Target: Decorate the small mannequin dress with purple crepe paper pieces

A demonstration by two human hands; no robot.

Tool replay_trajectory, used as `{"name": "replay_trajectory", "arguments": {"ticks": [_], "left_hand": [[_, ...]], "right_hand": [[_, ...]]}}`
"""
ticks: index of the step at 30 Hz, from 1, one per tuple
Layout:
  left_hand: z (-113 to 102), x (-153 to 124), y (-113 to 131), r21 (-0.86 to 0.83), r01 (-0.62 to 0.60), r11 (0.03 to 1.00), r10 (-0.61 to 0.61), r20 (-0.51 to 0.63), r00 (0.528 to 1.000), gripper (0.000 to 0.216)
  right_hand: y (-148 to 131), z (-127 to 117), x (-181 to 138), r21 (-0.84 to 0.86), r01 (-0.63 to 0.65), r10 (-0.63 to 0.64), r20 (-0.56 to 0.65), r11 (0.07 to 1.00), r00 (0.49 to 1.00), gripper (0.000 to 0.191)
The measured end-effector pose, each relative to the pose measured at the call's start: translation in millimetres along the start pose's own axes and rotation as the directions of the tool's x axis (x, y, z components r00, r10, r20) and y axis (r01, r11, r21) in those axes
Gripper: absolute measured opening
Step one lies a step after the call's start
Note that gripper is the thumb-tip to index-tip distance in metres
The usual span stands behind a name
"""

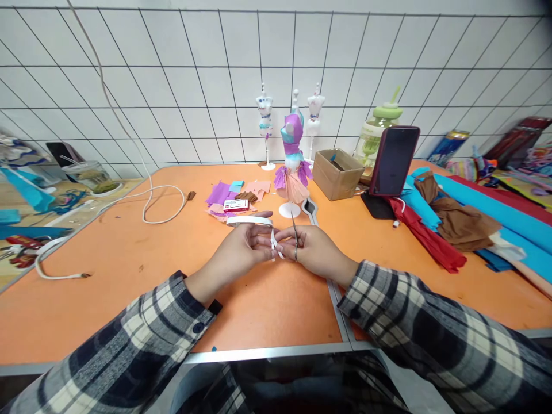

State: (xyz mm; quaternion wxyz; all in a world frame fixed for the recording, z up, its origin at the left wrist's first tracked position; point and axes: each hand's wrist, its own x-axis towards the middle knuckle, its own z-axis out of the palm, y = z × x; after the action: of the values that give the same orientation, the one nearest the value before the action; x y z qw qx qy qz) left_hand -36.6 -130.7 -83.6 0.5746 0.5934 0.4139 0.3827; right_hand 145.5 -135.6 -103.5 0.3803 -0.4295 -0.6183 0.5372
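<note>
My left hand (pixel 250 241) is closed around a roll of white tape (pixel 241 220), seen nearly edge-on. A narrow white strip (pixel 273 238) hangs from it between my hands, and the fingertips of both hands meet at its lower end. Small scissors (pixel 295 230) stick up from my right hand (pixel 317 248), a finger through one loop and the blades pointing away from me. Just beyond stands a small dress form (pixel 293 150) on a white round base, dressed in purple, blue and peach crepe paper. Whether the strip is cut or folded is too small to tell.
Purple and peach paper scraps (pixel 218 194) lie behind my left hand with a small red-and-white box (pixel 236 205). A cardboard box (pixel 337 175), a propped phone (pixel 394 161) and coloured paper rolls (pixel 495 198) stand rightward. A white cable (pixel 166 221) curls at left.
</note>
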Motion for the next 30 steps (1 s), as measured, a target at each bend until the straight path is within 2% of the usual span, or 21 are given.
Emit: {"name": "replay_trajectory", "arguments": {"ticks": [6,11,15,18,21,23,24,25,26,27,28,29,30], "left_hand": [[2.3,-1.8,5.1,0.069,-0.008,0.998,0.010,-0.030,0.999,0.078],[-2.6,-4.6,8.8,0.122,-0.015,0.992,0.017,-0.017,1.000,0.073],[-9.3,-8.1,12.7,0.057,0.083,0.995,-0.088,0.099,0.991,0.075],[-11.8,-9.0,15.3,0.008,0.124,0.992,-0.124,0.122,0.985,0.074],[-13.0,-6.4,15.6,-0.018,0.111,0.994,-0.110,0.054,0.993,0.072],[-14.1,-3.4,14.4,0.006,0.081,0.997,-0.081,-0.031,0.996,0.073],[-14.6,-2.0,13.4,0.027,0.067,0.997,-0.065,-0.070,0.995,0.073],[-15.0,-0.7,12.4,0.048,0.057,0.997,-0.052,-0.097,0.994,0.072],[-15.0,0.1,11.3,0.068,0.049,0.996,-0.041,-0.111,0.993,0.070],[-14.6,0.5,10.4,0.084,0.040,0.996,-0.030,-0.116,0.993,0.068],[-13.6,0.5,9.6,0.096,0.036,0.995,-0.025,-0.111,0.993,0.067],[-12.0,-0.1,9.1,0.104,0.034,0.994,-0.023,-0.103,0.994,0.067],[-9.9,-0.9,8.9,0.110,0.033,0.993,-0.023,-0.097,0.995,0.069]], "right_hand": [[-5.8,-1.3,-3.4,-0.137,0.004,-0.008,-0.029,0.991,1.000,0.021],[-10.8,-4.9,-6.6,-0.311,0.061,-0.075,-0.033,0.948,0.997,0.024],[-11.7,-8.9,-7.8,-0.507,0.133,-0.166,-0.020,0.852,0.986,0.023],[-13.0,-13.5,-8.1,-0.653,0.168,-0.235,-0.017,0.739,0.972,0.018],[-16.5,-18.9,-8.1,-0.695,0.135,-0.331,-0.155,0.706,0.931,0.022],[-20.6,-20.6,-9.5,-0.622,0.140,-0.362,-0.245,0.771,0.900,0.025],[-22.9,-20.3,-10.9,-0.548,0.154,-0.322,-0.224,0.822,0.920,0.024],[-25.0,-18.9,-12.6,-0.458,0.151,-0.242,-0.145,0.876,0.959,0.023],[-26.7,-16.5,-14.7,-0.367,0.117,-0.126,-0.001,0.923,0.992,0.022],[-27.6,-13.3,-16.6,-0.309,0.044,0.010,0.172,0.950,0.985,0.023],[-27.7,-9.5,-18.4,-0.314,-0.024,0.123,0.301,0.949,0.946,0.024],[-27.0,-5.7,-19.6,-0.361,-0.060,0.199,0.362,0.931,0.911,0.023],[-25.7,-2.0,-20.3,-0.418,-0.069,0.237,0.365,0.906,0.900,0.022]]}}
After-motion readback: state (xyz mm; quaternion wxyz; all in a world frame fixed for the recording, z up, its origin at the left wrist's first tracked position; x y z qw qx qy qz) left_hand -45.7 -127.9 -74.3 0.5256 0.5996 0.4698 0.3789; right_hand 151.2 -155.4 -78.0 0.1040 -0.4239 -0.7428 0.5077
